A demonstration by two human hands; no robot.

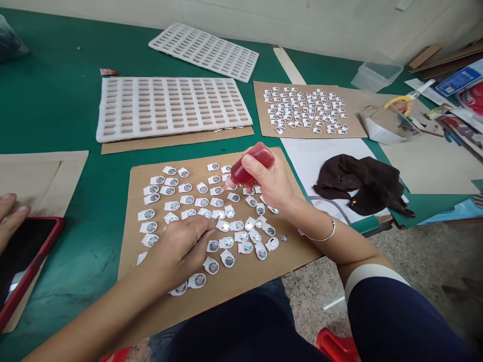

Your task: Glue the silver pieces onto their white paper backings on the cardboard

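The right hand [269, 176] grips a red bottle [245, 168] tilted nozzle-down. Knuckles up, the left hand [188, 239] pinches a thin tool [217, 219].

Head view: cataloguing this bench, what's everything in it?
Table: one, green, throughout
Cardboard: several, brown, on table
Tabbed discs: many, silver, on cardboard
Trays: two, white, rear
Bottle: one, red, right hand
Thin tool: one, silver, left hand
Device: one, black and red, left
Cloth: one, dark brown, right
Papers: several, white, right
Containers: two, clear, rear right
Clutter: uncounted, mixed, far right
Another person's hand: one, far left
Left hand: one, centre
Right hand: one, centre
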